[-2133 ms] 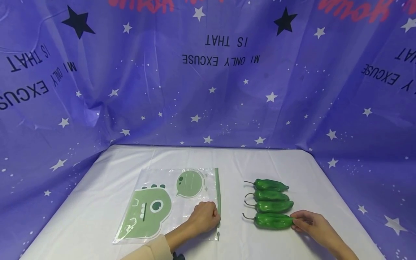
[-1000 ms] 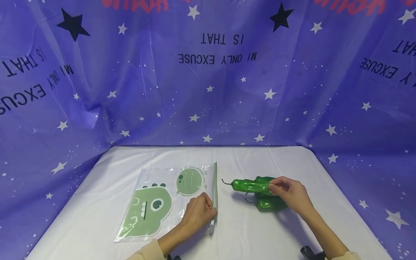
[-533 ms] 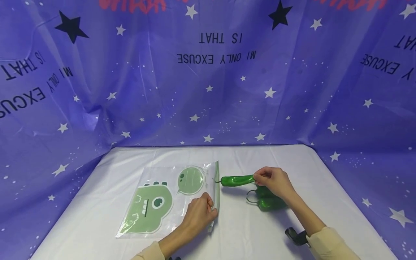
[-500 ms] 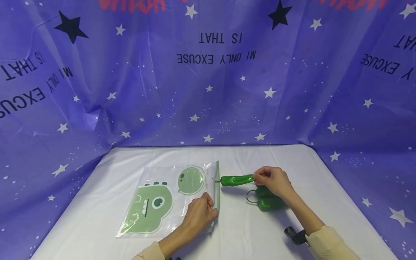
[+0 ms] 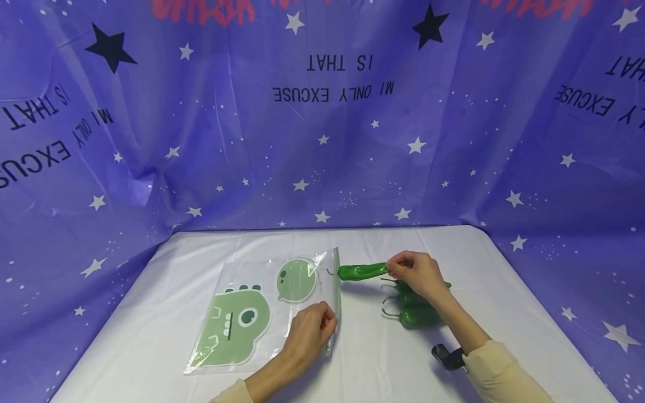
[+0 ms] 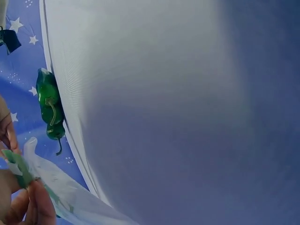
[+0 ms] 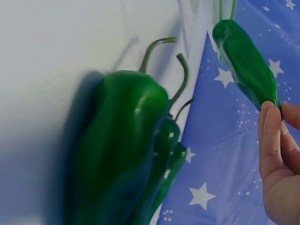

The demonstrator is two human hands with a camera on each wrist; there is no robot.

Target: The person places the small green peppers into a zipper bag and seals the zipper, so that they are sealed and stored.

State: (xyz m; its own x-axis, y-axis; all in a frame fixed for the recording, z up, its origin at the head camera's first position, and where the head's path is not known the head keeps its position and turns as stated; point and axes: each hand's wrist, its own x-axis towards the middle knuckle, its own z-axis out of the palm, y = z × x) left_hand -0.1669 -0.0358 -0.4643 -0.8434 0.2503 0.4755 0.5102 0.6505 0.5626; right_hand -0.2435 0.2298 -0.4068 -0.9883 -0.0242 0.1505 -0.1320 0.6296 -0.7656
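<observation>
In the head view my right hand pinches a green pepper by its pointed tip, stem end toward the left. The pepper's curved stem shows through the clear film of a zip bag, just inside its green-edged mouth. My left hand pinches the edge of that mouth, and the mouth side is lifted a little. In the right wrist view the held pepper hangs from the thumb and fingertips. The left wrist view shows the left fingers gripping the bag's green strip.
Three more green peppers lie in a row on the white table, partly under the right forearm. A black strap piece sits at the right wrist. A purple star-printed curtain stands behind and at the sides.
The right hand took the nearest pepper from the row, lifted it and carried it left and away to the bag's mouth. The left hand raised the mouth edge; the stem has gone inside.
</observation>
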